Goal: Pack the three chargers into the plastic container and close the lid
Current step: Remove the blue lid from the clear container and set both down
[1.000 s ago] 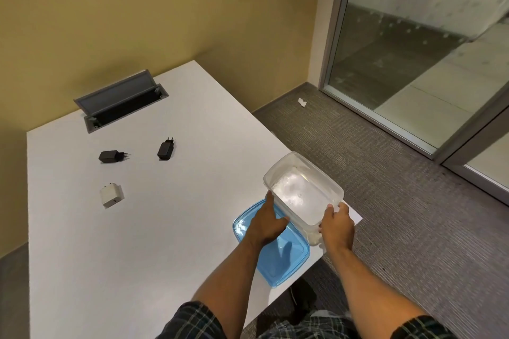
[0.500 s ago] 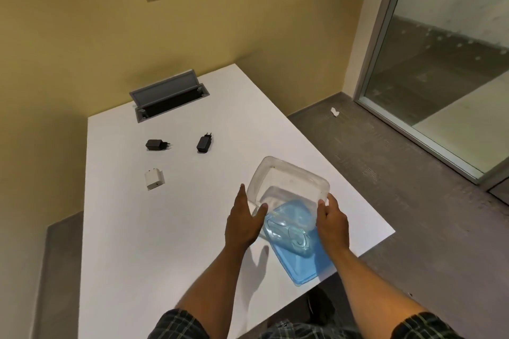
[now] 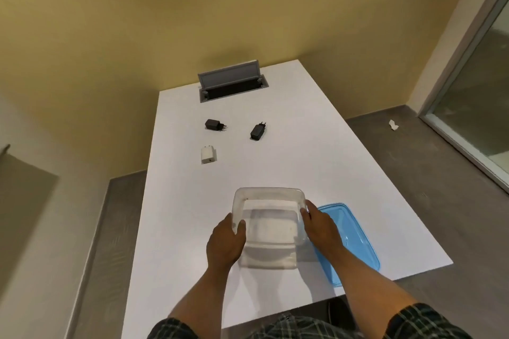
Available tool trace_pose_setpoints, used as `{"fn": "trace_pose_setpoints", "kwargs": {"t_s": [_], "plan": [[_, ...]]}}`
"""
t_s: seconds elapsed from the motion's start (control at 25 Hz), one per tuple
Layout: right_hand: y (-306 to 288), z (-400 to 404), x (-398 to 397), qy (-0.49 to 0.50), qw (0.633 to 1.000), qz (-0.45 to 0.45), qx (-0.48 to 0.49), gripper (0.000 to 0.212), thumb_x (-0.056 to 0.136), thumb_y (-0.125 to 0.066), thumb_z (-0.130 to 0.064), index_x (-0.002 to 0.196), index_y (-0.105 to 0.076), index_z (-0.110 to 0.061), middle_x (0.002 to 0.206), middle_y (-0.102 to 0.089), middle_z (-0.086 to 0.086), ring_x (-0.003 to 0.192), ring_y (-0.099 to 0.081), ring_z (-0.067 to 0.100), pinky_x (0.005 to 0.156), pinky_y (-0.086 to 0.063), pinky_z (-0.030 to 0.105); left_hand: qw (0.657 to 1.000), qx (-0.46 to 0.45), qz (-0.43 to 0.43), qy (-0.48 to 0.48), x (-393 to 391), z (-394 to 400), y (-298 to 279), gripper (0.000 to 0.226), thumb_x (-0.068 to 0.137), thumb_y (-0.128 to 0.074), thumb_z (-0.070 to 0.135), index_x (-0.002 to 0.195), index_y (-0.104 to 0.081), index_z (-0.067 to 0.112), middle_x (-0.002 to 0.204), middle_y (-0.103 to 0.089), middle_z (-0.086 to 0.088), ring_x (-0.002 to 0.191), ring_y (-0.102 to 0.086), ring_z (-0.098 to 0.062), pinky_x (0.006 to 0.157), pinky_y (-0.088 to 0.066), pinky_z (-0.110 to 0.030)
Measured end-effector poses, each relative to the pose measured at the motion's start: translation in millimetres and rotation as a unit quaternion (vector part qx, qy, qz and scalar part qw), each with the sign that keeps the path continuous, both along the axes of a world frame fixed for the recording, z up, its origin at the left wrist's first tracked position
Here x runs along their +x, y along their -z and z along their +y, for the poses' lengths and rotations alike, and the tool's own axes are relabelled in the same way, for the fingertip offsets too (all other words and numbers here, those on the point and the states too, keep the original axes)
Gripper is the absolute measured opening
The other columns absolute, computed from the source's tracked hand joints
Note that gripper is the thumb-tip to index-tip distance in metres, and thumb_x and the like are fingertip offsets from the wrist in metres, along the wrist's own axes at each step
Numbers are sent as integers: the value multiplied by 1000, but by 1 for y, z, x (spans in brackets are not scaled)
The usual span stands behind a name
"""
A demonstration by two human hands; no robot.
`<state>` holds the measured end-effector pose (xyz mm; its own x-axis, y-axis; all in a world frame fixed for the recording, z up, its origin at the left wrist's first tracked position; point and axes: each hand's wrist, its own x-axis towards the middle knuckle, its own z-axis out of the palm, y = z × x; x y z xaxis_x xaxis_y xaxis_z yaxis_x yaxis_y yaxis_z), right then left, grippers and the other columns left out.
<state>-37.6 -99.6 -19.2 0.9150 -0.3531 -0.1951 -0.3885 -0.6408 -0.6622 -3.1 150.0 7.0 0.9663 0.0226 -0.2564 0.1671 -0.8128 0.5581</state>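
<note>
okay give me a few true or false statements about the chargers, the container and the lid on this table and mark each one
1. Both hands hold the clear container, left hand on one side and right hand on the other. True.
2. The blue lid is snapped onto the container. False: it lies on the table beside it, to the right.
3. One charger is already inside the container. False: it is empty.
4. Two chargers are black and one is white. True.
5. The white charger lies nearer the container than the black ones. True.

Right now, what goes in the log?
hands: left hand, right hand hold box | chargers: three on table | lid: off
</note>
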Motion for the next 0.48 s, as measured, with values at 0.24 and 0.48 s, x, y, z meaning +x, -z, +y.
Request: {"fn": "trace_pose_setpoints", "kwargs": {"t_s": [0.24, 0.48], "plan": [[8, 17, 5, -83, 993, 47, -68, 40, 105, -31, -38, 131, -51, -15, 115, -69, 16, 109, -62, 38, 89, -50, 45, 999, 49, 16, -4, -4, 27, 7, 26, 98, -39, 25, 102, -63, 15, 96, -68, -4, 96, -64, -29, 78, -52, -35], [13, 25, 4, -118, 985, 76, -102, 39, 105, -31, -38, 129, -51, -15, 109, -70, 15, 103, -64, 38, 87, -52, 45, 996, 72, 56, -1, -12, 41, 13, 40, 95, -43, 26, 132, -58, 23, 119, -69, -3, 112, -64, -27, 88, -52, -36]]}}
